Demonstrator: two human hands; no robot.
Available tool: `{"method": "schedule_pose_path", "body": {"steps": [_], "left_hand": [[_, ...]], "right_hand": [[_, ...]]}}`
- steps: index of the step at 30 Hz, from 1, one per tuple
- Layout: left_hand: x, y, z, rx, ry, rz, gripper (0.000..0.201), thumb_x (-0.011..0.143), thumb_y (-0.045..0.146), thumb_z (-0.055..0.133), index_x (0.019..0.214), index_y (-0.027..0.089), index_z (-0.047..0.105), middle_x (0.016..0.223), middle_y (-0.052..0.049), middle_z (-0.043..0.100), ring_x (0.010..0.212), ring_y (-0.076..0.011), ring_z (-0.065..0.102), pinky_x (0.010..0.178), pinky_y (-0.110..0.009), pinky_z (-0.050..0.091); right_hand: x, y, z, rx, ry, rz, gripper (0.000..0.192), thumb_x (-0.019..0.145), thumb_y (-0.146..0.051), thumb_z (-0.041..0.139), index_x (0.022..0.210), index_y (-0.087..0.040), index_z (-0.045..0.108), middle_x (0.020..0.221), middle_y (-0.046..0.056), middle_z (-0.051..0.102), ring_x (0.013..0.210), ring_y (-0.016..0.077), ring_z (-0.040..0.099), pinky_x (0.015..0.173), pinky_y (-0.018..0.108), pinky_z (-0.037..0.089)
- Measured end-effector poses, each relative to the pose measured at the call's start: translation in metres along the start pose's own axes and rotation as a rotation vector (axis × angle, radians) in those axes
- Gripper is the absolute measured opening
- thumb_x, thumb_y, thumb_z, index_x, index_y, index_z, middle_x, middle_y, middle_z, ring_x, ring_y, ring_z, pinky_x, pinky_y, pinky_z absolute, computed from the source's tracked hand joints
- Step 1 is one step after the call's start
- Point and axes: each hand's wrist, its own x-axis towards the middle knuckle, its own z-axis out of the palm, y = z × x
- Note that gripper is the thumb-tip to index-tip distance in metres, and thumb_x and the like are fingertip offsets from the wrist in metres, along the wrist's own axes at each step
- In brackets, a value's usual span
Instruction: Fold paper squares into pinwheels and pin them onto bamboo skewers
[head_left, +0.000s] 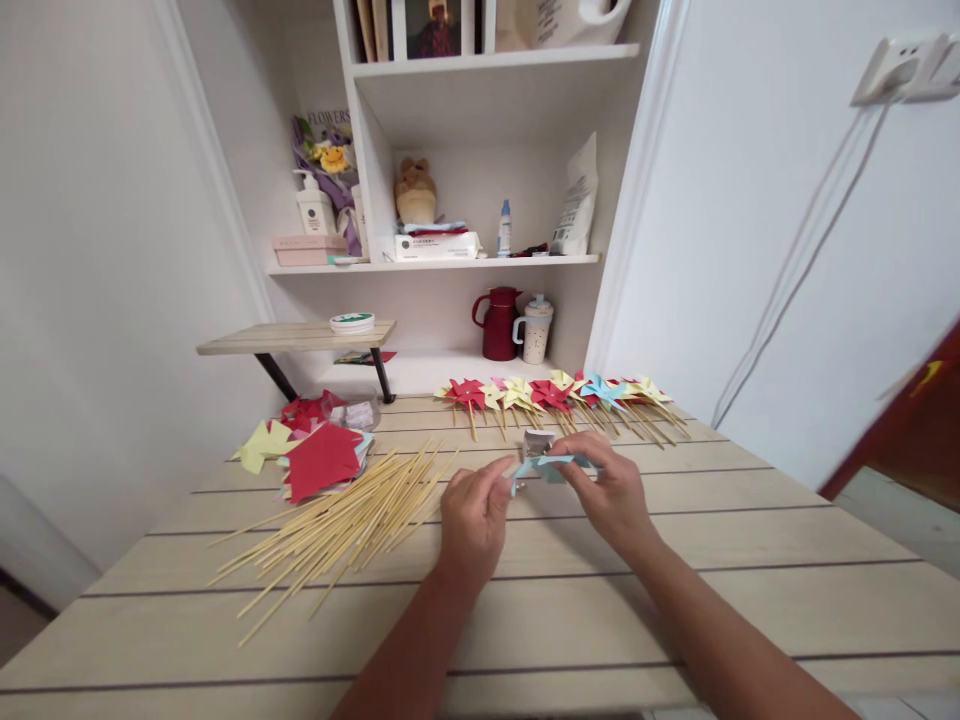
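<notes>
Between my two hands is a light blue paper pinwheel piece (553,468), raised a little above the table. My left hand (474,515) pinches its left edge between thumb and fingers. On the other side, my right hand (606,487) grips the right part of the paper. Just behind the paper sits a small grey-white box (538,443), partly covered by it. Left of my left hand lies a loose pile of thin wooden sticks (352,520). A stack of cut paper sheets, a red one (324,462) on top, rests beyond the sticks.
Finished pinwheels (551,395) in red, yellow and blue lie in a row along the table's back. A yellow paper piece (264,446) and a clear container (352,412) are at back left, near a small raised stand (300,338). A red jug (500,325) stands beside a cup (536,330).
</notes>
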Motion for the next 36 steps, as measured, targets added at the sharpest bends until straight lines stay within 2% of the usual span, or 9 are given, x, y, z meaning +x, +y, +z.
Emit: {"method": "schedule_pose_path", "body": {"steps": [3, 5, 6, 10, 13, 19, 22, 30, 36], "left_hand": [[0.006, -0.011, -0.012, -0.039, 0.214, -0.228, 0.034, 0.102, 0.033, 0.037, 0.107, 0.019, 0.068, 0.069, 0.0, 0.067, 0.054, -0.0128, 0.057, 0.062, -0.027, 0.047], [0.013, -0.023, -0.021, 0.013, 0.375, -0.384, 0.036, 0.101, 0.035, 0.035, 0.103, 0.018, 0.067, 0.067, 0.0, 0.065, 0.054, -0.0134, 0.057, 0.059, -0.027, 0.046], [0.016, -0.029, -0.026, 0.07, 0.397, -0.42, 0.035, 0.101, 0.034, 0.036, 0.103, 0.018, 0.067, 0.069, 0.0, 0.066, 0.056, -0.0141, 0.058, 0.061, -0.028, 0.047], [0.025, -0.051, -0.039, 0.385, 0.198, -0.402, 0.025, 0.093, 0.022, 0.047, 0.096, 0.018, 0.071, 0.091, -0.008, 0.073, 0.087, -0.0223, 0.066, 0.083, -0.036, 0.048], [0.026, -0.055, -0.042, 0.549, 0.001, -0.404, 0.019, 0.087, 0.019, 0.055, 0.086, 0.019, 0.074, 0.094, -0.009, 0.073, 0.096, -0.0263, 0.063, 0.089, -0.039, 0.046], [0.024, -0.026, -0.047, 0.738, -0.395, -0.361, 0.018, 0.087, 0.019, 0.059, 0.08, 0.022, 0.075, 0.096, -0.008, 0.071, 0.098, -0.0266, 0.058, 0.088, -0.039, 0.043], [0.022, -0.01, -0.056, 0.863, -0.527, -0.333, 0.019, 0.089, 0.021, 0.058, 0.083, 0.021, 0.076, 0.1, -0.009, 0.07, 0.1, -0.0285, 0.057, 0.087, -0.04, 0.042], [0.001, -0.005, -0.066, 0.993, -0.671, -0.291, 0.017, 0.087, 0.017, 0.058, 0.081, 0.018, 0.074, 0.097, -0.01, 0.067, 0.098, -0.0281, 0.058, 0.081, -0.039, 0.042], [-0.012, -0.013, -0.07, 0.987, -0.575, -0.394, 0.021, 0.095, 0.025, 0.05, 0.094, 0.021, 0.071, 0.101, -0.006, 0.065, 0.085, -0.0211, 0.062, 0.067, -0.033, 0.041]], "right_hand": [[0.001, 0.006, -0.006, 0.056, 0.062, 0.138, 0.005, 0.088, -0.025, 0.065, 0.086, -0.024, 0.069, 0.086, 0.002, 0.068, 0.083, 0.0203, 0.061, 0.077, 0.034, 0.046], [0.001, 0.008, -0.007, 0.095, 0.092, 0.233, 0.005, 0.086, -0.028, 0.067, 0.085, -0.024, 0.069, 0.086, 0.002, 0.068, 0.081, 0.0198, 0.062, 0.074, 0.033, 0.047], [0.001, 0.009, -0.007, 0.112, 0.098, 0.27, 0.006, 0.085, -0.029, 0.068, 0.084, -0.024, 0.069, 0.086, 0.001, 0.068, 0.08, 0.0197, 0.062, 0.073, 0.032, 0.047], [0.001, 0.008, -0.004, 0.16, 0.058, 0.328, 0.01, 0.083, -0.033, 0.07, 0.083, -0.023, 0.07, 0.085, 0.001, 0.069, 0.077, 0.0196, 0.063, 0.071, 0.032, 0.048], [0.001, 0.006, -0.003, 0.152, 0.024, 0.3, 0.007, 0.082, -0.031, 0.07, 0.082, -0.023, 0.071, 0.085, 0.001, 0.069, 0.08, 0.0199, 0.064, 0.076, 0.033, 0.049], [0.002, 0.004, -0.004, 0.149, 0.009, 0.267, 0.006, 0.084, -0.027, 0.066, 0.084, -0.024, 0.071, 0.085, 0.002, 0.072, 0.08, 0.0199, 0.065, 0.076, 0.033, 0.05], [0.002, 0.003, -0.005, 0.134, 0.03, 0.262, 0.006, 0.083, -0.027, 0.067, 0.085, -0.023, 0.071, 0.086, 0.002, 0.072, 0.082, 0.0206, 0.065, 0.078, 0.034, 0.05], [0.001, 0.0, -0.006, 0.133, 0.039, 0.254, 0.009, 0.084, -0.029, 0.064, 0.085, -0.024, 0.071, 0.088, 0.003, 0.073, 0.081, 0.0221, 0.067, 0.077, 0.038, 0.053], [0.002, -0.004, -0.007, 0.14, 0.065, 0.253, 0.006, 0.083, -0.026, 0.065, 0.085, -0.023, 0.07, 0.089, 0.003, 0.073, 0.085, 0.0212, 0.067, 0.08, 0.036, 0.052]]}}
